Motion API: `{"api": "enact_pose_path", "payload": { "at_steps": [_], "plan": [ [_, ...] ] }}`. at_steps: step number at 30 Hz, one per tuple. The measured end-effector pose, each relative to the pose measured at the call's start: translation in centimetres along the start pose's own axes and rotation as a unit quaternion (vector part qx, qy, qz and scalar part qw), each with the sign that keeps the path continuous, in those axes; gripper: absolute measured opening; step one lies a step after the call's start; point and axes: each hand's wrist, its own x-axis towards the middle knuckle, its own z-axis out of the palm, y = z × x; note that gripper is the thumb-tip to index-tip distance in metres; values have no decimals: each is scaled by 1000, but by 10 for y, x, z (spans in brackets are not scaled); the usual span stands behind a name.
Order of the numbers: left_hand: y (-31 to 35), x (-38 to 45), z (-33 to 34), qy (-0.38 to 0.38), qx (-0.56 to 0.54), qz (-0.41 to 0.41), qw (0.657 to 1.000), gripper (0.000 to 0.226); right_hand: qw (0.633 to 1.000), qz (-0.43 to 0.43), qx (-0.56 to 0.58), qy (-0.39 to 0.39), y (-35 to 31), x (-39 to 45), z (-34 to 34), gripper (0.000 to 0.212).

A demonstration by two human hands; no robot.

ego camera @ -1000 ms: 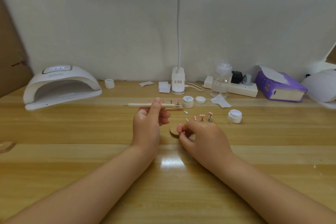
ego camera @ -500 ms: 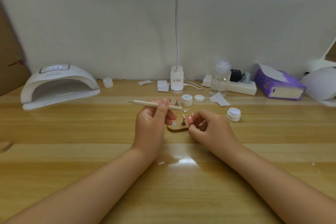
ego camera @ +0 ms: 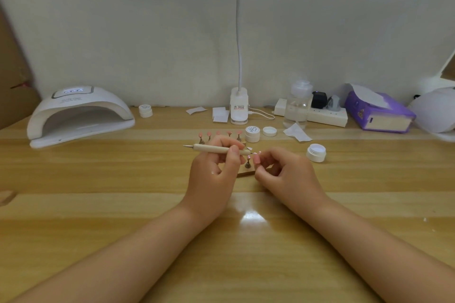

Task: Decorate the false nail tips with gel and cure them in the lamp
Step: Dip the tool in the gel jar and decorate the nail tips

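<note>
My left hand [ego camera: 214, 172] grips a wooden dotting tool [ego camera: 219, 149], held level with its metal tip pointing left. My right hand [ego camera: 283, 172] pinches a pink false nail tip [ego camera: 256, 158] close to the tool's right end. Between my hands lies a small wooden stand [ego camera: 247, 171] with one nail holder on it. A second wooden stand [ego camera: 219, 138] with several pink nail tips sits just behind my left hand, partly hidden. The white curing lamp [ego camera: 78, 113] stands at the back left. An open gel jar [ego camera: 316, 152] sits right of my right hand.
A closed gel jar [ego camera: 252, 134] and a loose lid [ego camera: 269, 131] sit behind the stands. A desk lamp base [ego camera: 238, 108], clear bottle [ego camera: 296, 103], power strip [ego camera: 327, 115], purple tissue box [ego camera: 379, 113] and another small jar [ego camera: 145, 110] line the wall. Paper wipes [ego camera: 296, 132] lie nearby.
My right hand lifted off the small stand and now holds one pink nail tip up beside the tool's end. My left hand moved slightly right with the tool.
</note>
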Motion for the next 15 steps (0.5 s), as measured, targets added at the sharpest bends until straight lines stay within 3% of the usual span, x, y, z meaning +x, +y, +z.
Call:
{"api": "enact_pose_path", "payload": {
  "at_steps": [15],
  "plan": [
    [3,0,1,-4,43,4,999,12,999,-30,-17,10,-3,-1,-1,15]
  ]
}}
